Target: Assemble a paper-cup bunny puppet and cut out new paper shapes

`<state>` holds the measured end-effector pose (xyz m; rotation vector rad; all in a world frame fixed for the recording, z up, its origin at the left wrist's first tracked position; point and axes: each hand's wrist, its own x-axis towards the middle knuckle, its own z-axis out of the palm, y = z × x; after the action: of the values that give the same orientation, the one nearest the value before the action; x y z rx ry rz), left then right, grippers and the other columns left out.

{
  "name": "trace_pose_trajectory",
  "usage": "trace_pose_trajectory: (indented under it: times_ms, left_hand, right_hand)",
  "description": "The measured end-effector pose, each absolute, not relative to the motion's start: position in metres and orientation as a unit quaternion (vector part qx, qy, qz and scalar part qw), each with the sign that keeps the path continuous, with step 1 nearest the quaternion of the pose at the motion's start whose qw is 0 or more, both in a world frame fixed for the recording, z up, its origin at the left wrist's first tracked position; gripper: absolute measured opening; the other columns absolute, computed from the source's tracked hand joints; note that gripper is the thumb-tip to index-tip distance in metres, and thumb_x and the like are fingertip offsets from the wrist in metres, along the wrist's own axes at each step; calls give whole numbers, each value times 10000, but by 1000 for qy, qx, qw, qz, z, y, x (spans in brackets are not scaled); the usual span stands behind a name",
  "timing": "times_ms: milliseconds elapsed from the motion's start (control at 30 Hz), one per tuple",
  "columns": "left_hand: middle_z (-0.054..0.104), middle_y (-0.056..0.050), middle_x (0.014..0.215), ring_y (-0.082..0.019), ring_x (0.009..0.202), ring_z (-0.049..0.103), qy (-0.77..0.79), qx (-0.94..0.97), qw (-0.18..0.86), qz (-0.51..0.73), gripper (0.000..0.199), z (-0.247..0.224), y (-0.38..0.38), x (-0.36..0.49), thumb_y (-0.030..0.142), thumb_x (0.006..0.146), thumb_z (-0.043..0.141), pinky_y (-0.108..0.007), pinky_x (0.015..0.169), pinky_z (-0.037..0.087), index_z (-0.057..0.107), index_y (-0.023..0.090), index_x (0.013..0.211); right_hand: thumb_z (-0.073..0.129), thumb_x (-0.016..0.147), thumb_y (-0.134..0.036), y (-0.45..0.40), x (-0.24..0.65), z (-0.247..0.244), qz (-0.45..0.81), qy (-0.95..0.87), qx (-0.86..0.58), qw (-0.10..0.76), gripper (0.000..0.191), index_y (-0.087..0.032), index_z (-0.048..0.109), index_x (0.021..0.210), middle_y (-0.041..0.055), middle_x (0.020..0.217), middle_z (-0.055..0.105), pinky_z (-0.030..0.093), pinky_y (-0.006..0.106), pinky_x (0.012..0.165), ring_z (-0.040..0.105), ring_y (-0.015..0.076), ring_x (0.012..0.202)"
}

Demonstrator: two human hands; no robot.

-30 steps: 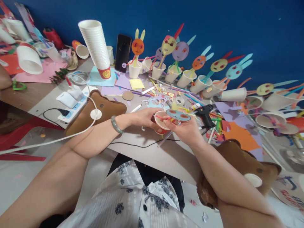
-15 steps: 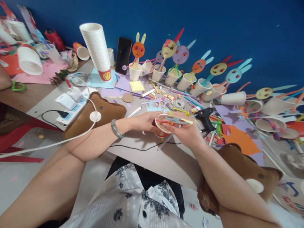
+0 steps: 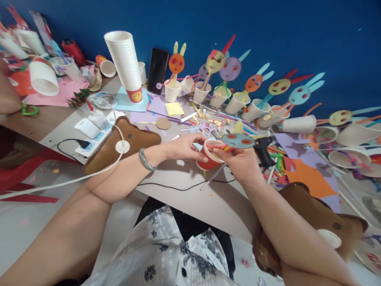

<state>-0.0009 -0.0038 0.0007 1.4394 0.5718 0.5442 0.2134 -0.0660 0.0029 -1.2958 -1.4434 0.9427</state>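
Note:
A red and white paper cup (image 3: 210, 162) is tilted between my hands near the table's middle. My left hand (image 3: 188, 147) is curved at the cup's left side, its thumb and fingers apart around the wall. With closed fingers my right hand (image 3: 238, 161) grips the cup's right rim together with coloured stems. Those stems run from inside the cup to a light blue paper face (image 3: 238, 140) with orange eyes, which lies sideways above my right hand. A thin clear stick (image 3: 212, 178) slants below the cup.
Behind are a tall cup stack (image 3: 123, 59), a phone (image 3: 157, 70) and cups with paper rabbit faces (image 3: 176, 63). A black glue gun (image 3: 264, 153) lies right of my right hand. Brown cushions (image 3: 131, 139), a power strip (image 3: 98, 137), paper scraps and a black cable surround the work.
The cup has tilted and shows more of its red side. The blue face has turned toward the camera. My left fingers have spread. The view has shifted slightly left.

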Motion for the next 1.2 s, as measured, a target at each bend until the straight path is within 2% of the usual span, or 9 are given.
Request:
trace_pose_trajectory:
  times_ms: [167,300,400,600,767,900,1000,1100,1200]
  left_hand:
    - [787,-72,1004,-117,760,704,222,624,705,253,398,-5,4,-1,335,784,903,-275,748,588,776,124,1097]
    - [758,-21,822,-100,677,685,226,627,695,269,301,-10,-1,3,276,824,852,-255,715,590,786,118,1071]
    - [730,1,768,-95,649,659,230,644,677,273,237,-8,-5,5,250,842,810,-244,692,572,797,126,1044]
    - [717,14,728,-101,632,579,241,679,637,276,373,-4,-12,5,357,832,844,-229,659,504,830,177,1158]
    - [722,24,717,-90,594,552,267,700,601,279,386,3,-17,5,273,866,813,-222,603,448,812,177,1240]
    - [752,-10,797,-94,624,650,303,607,676,288,309,3,-13,7,195,805,862,-227,622,533,776,115,1091]
    - [755,-19,810,-90,616,692,323,526,726,304,162,4,-12,8,117,838,799,-233,641,590,705,108,969]
    - [710,11,696,-72,578,667,346,522,710,323,41,9,-14,9,74,872,738,-201,617,569,713,105,881]
    - [695,12,650,-76,592,662,357,550,680,328,56,15,-18,9,84,885,727,-195,624,563,758,103,842]
  right_hand:
    - [975,688,-486,-64,213,3,422,-539,-541,489,296,-276,857,859,26,946,846,646,457,928,788,287,922]
    - [969,701,-498,-64,213,5,443,-538,-536,477,304,-280,864,885,25,953,852,654,458,946,802,286,944]
    - [968,699,-494,-64,213,8,449,-546,-529,470,299,-265,863,860,34,965,855,654,459,962,807,298,987]
    - [942,735,-500,-65,214,12,456,-562,-521,453,267,-260,869,826,44,992,857,648,466,971,804,308,1015]
    - [927,754,-523,-66,214,13,461,-567,-521,441,291,-251,878,848,43,971,857,644,478,976,806,303,988]
    - [936,742,-507,-65,213,10,474,-540,-528,453,305,-234,877,863,62,990,855,638,454,949,801,286,953]
    - [948,714,-528,-64,212,9,482,-515,-540,459,349,-232,875,881,59,943,849,630,439,922,787,268,902]
    - [956,691,-546,-64,211,8,481,-503,-554,457,383,-220,869,872,62,934,843,619,434,917,778,266,897]
    - [964,667,-562,-65,212,7,483,-494,-563,455,414,-209,855,854,73,943,840,619,450,909,777,285,910]
